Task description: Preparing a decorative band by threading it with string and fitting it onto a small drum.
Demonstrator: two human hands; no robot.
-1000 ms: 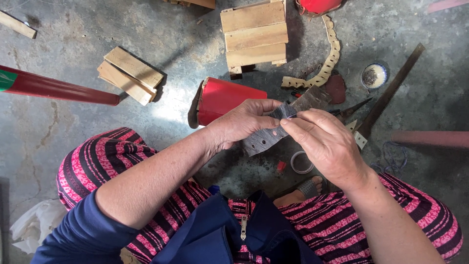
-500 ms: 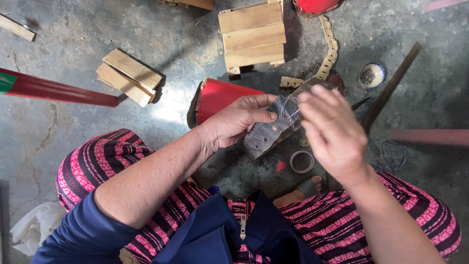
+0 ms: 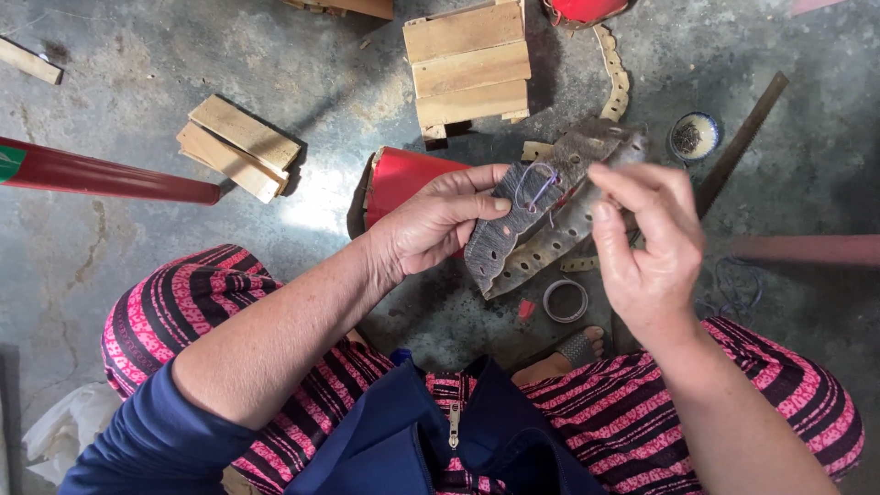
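Since 0.5 seconds ago, the right hand (image 3: 653, 252) has been drawn away to the right and the grey perforated strip (image 3: 546, 209) is now uncovered. The strip is gripped at its lower end by the left hand (image 3: 438, 223), thumb pressed on top, above the striped lap. A thin thread (image 3: 536, 186) is looped through its holes. The right hand's fingertips (image 3: 605, 213) are pinched together beside the strip's edge.

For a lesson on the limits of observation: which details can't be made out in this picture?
Head view only:
- Right hand: whether it pinches the thread is too small to tell.
- Small bowl: contents too small.
- Red container: cut off by top edge.
- Perforated grey piece: left hand covers one edge.
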